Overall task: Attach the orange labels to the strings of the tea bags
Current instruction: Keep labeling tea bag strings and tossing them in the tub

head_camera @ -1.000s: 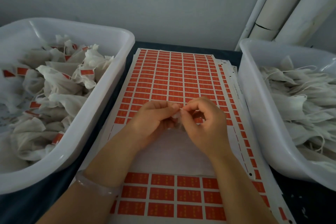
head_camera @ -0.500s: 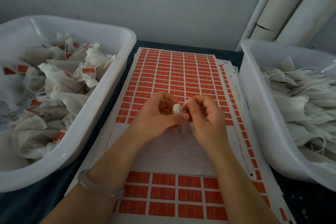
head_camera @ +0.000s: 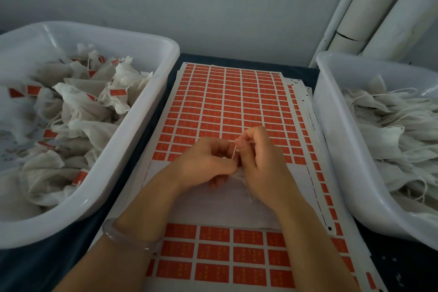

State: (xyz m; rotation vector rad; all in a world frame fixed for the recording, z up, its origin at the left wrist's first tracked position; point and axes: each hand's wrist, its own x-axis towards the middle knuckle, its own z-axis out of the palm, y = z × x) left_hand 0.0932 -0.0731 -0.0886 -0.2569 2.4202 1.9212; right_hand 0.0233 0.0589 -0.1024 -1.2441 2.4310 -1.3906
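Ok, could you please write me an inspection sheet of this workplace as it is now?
Surface: dark table top, mostly covered by stacked sheets of orange labels.
Job's things: left tub holds labelled tea bags; right tub holds unlabelled tea bags with loose strings.
Clutter: small white specks on the table, near right.
Hands: left hand and right hand pinch one white string between them, above the sheets; no label is visible on it.
Cables: nothing seen.
Surroundings: grey wall behind; white pipes in the right corner.
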